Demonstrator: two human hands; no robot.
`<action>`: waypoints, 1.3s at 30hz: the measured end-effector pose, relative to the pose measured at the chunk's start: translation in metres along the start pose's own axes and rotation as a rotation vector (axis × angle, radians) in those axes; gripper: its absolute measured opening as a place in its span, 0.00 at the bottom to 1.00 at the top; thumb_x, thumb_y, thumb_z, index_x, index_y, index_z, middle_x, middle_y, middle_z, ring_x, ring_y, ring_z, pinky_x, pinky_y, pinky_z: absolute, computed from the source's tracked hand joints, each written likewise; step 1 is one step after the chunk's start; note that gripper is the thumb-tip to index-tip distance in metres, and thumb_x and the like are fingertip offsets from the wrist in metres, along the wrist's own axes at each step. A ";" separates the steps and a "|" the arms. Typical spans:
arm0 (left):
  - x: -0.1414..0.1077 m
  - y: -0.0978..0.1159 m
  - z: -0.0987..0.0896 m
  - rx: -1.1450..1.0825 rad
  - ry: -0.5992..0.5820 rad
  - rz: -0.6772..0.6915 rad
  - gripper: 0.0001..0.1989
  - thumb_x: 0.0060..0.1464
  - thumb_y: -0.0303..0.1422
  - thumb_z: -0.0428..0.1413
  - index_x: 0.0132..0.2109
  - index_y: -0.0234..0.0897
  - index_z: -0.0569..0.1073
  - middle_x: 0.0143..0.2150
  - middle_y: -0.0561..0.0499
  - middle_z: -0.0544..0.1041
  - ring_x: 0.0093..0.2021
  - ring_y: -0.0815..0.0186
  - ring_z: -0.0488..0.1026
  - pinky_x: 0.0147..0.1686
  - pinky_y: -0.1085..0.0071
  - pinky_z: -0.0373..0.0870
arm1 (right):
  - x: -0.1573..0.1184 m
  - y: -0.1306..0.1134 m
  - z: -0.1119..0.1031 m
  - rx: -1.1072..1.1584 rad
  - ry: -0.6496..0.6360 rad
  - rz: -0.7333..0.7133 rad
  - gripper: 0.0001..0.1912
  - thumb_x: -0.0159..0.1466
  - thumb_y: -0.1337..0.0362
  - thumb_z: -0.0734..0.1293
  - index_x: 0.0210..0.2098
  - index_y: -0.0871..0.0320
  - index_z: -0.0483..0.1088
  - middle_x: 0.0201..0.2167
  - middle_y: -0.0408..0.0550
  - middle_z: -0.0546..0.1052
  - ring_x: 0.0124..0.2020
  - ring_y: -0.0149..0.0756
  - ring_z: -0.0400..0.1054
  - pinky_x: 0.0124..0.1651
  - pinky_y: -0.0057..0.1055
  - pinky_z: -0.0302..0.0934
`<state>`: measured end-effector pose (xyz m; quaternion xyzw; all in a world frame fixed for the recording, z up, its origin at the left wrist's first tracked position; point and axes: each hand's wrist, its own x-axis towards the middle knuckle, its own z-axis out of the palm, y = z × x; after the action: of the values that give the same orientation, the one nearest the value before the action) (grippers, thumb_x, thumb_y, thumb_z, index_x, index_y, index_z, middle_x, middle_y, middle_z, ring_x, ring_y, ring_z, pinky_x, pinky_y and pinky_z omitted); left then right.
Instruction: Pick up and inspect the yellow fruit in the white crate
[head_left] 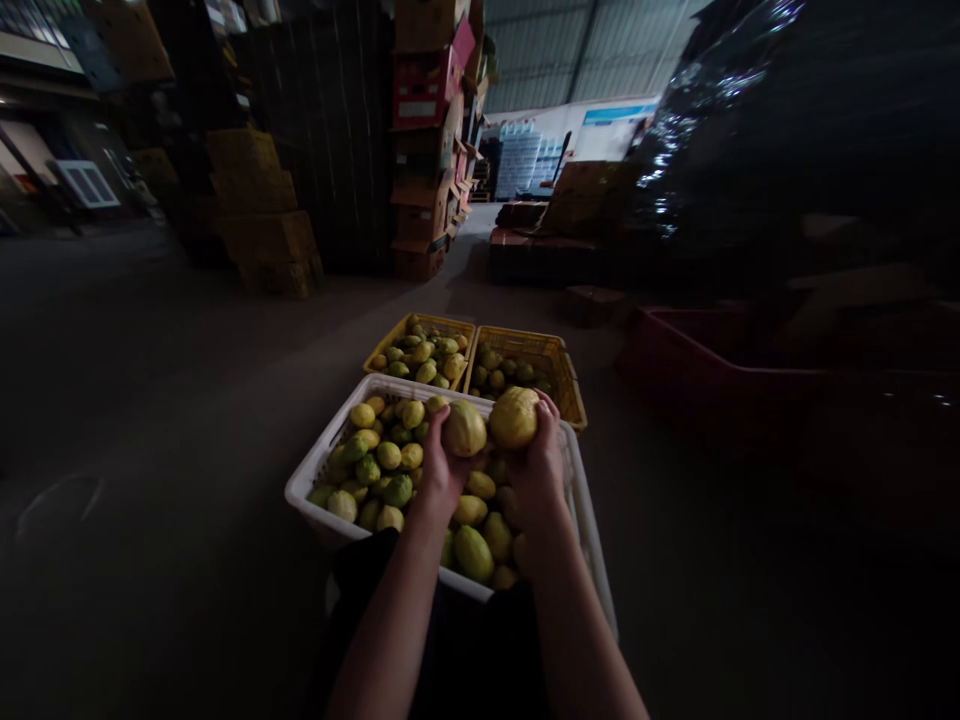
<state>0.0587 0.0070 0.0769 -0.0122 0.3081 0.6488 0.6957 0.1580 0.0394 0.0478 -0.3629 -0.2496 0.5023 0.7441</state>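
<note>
A white crate [330, 432] full of green and yellow fruits stands right in front of me. Above its middle, my left hand [444, 462] holds a green-yellow fruit [466, 430]. Close beside it on the right, my right hand [544, 455] is wrapped round a larger, lumpy yellow fruit [514, 418]. The two held fruits are slightly apart. Below my hands, loose fruits such as a big green one [473, 553] lie in the crate.
Beyond the white crate stand two yellow crates, the left [373, 350] fuller of fruit than the right [571, 385]. A red tub [675, 350] is on the right. Stacked cardboard boxes [420, 160] and a wrapped pallet [750, 150] rise behind.
</note>
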 end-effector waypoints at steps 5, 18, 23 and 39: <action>0.003 -0.001 -0.003 0.027 0.019 -0.065 0.10 0.63 0.37 0.53 0.37 0.36 0.72 0.28 0.51 0.75 0.27 0.66 0.74 0.29 0.70 0.76 | 0.010 -0.003 -0.010 0.120 -0.005 0.093 0.20 0.56 0.51 0.72 0.46 0.46 0.70 0.39 0.37 0.77 0.35 0.34 0.73 0.38 0.35 0.73; 0.006 -0.001 -0.003 -0.016 0.026 -0.108 0.13 0.63 0.39 0.49 0.35 0.36 0.71 0.27 0.49 0.73 0.24 0.65 0.70 0.25 0.69 0.72 | 0.007 -0.013 -0.010 0.346 -0.066 0.435 0.07 0.63 0.61 0.67 0.42 0.50 0.72 0.32 0.44 0.80 0.27 0.35 0.73 0.22 0.25 0.66; 0.009 -0.003 -0.004 -0.013 0.018 -0.098 0.11 0.62 0.37 0.50 0.36 0.35 0.71 0.28 0.49 0.74 0.27 0.64 0.72 0.30 0.67 0.75 | 0.003 -0.023 -0.004 0.463 -0.035 0.547 0.10 0.67 0.61 0.61 0.42 0.52 0.73 0.33 0.48 0.80 0.25 0.33 0.70 0.21 0.23 0.63; 0.011 -0.006 -0.007 -0.036 -0.016 -0.108 0.09 0.58 0.37 0.54 0.37 0.35 0.73 0.30 0.49 0.75 0.34 0.59 0.77 0.33 0.66 0.77 | 0.000 -0.025 -0.003 0.443 -0.074 0.495 0.10 0.67 0.58 0.63 0.46 0.52 0.72 0.29 0.46 0.80 0.24 0.35 0.72 0.20 0.25 0.64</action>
<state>0.0606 0.0132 0.0639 -0.0361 0.2900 0.6158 0.7317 0.1745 0.0324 0.0660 -0.2234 -0.0655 0.7228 0.6506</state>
